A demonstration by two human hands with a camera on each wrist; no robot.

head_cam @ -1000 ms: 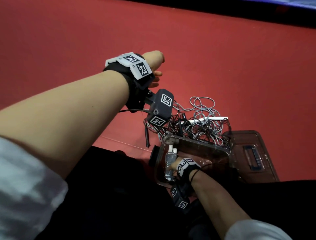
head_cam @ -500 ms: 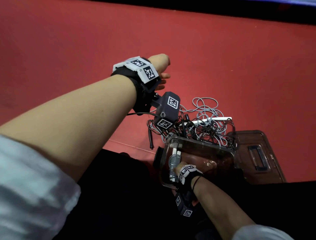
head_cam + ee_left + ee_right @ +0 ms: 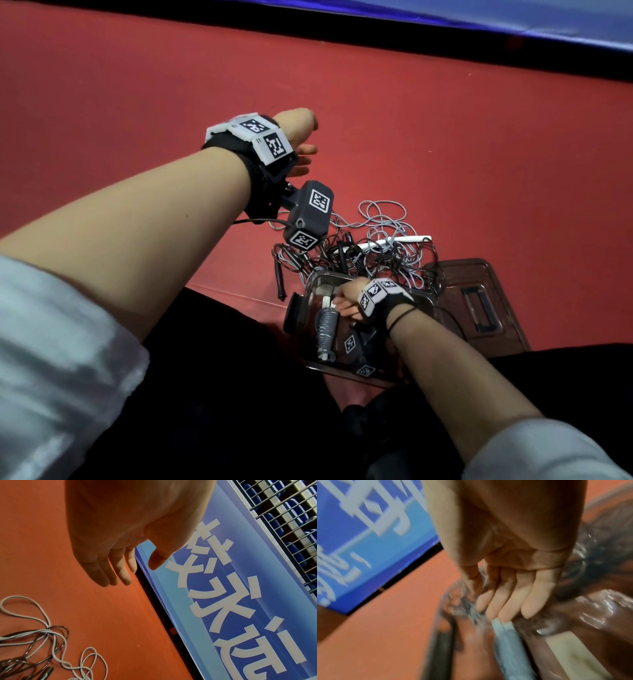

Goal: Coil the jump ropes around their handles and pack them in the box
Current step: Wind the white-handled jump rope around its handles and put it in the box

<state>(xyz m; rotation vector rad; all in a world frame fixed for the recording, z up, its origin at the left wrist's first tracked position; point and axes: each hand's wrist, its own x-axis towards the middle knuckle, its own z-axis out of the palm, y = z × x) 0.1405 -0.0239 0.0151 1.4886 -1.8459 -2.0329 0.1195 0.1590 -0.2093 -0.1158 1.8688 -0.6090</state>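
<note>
The right hand [image 3: 349, 297], fingers straight and holding nothing, has risen from deep in the clear box [image 3: 310, 291] to its far rim, fingertips [image 3: 505, 609] near the coiled white-handled jump rope [image 3: 325, 325] lying inside; the left hand [image 3: 298, 137] still hovers slack and empty over the red floor [image 3: 445, 137]; the tangled ropes [image 3: 376, 250] remain just behind the box.

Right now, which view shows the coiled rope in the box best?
The head view: the coiled rope lies whole in the box beside the right hand. The right wrist view shows it blurred under the fingers; the left wrist view misses it.
</note>
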